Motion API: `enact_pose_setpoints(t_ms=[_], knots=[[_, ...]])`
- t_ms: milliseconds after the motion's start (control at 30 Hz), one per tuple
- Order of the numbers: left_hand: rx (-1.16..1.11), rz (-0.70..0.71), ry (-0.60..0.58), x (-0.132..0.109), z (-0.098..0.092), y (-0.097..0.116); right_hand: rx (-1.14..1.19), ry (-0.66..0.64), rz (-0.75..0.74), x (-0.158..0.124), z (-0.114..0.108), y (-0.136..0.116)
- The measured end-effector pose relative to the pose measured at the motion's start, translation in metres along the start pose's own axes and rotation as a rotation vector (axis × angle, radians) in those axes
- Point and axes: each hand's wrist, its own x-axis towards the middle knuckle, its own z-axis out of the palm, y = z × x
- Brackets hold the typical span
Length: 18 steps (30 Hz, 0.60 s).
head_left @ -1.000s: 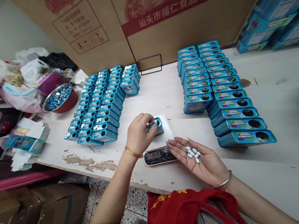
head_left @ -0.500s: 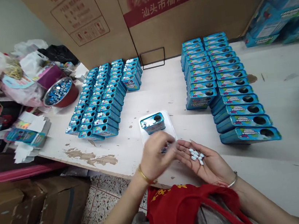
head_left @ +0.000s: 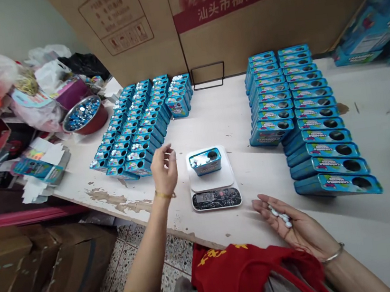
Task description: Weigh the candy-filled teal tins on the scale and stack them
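A small blue tin (head_left: 206,161) with white candies in it stands on a white digital scale (head_left: 216,196) near the table's front edge. My left hand (head_left: 164,166) hovers just left of the tin, fingers loosely spread, with nothing visible in them. To the right of the scale my right hand (head_left: 294,228) lies palm up on the table, cupping several white candies (head_left: 279,216).
Rows of filled blue tins (head_left: 142,124) stand left of the scale and rows of empty tins (head_left: 302,112) to its right. A metal bowl of candies (head_left: 83,115) sits among bags and papers at far left. Cardboard boxes (head_left: 236,21) wall the back, with blue cartons (head_left: 372,22) at right.
My left hand went from the tin to my right palm, then back up to the left of the scale. My right hand drew away to the lower right. The view shifted a little.
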Motion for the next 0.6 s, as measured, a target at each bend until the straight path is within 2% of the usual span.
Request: enact_pose_setpoints(t_ms=[133,233,333,433,533,600], knots=[[0.273,-0.099,-0.256,0.048,0.031,-0.058,-0.065,0.015,0.012,0.011,-0.011,0.008],[0.35,-0.1,-0.327,0.084,0.063,-0.081,-0.097,-0.022,0.012,0.018,-0.017,0.014],[0.417,-0.129,-0.371,0.118,0.089,-0.09,-0.137,-0.07,0.048,0.02,-0.018,0.015],[0.459,-0.17,-0.394,0.143,0.106,-0.094,-0.161,-0.057,0.059,0.018,-0.014,0.014],[0.463,-0.189,-0.396,0.152,0.113,-0.093,-0.167,-0.039,0.036,0.016,-0.009,0.012],[0.445,-0.186,-0.39,0.149,0.108,-0.091,-0.182,-0.052,0.028,0.016,-0.009,0.011]])
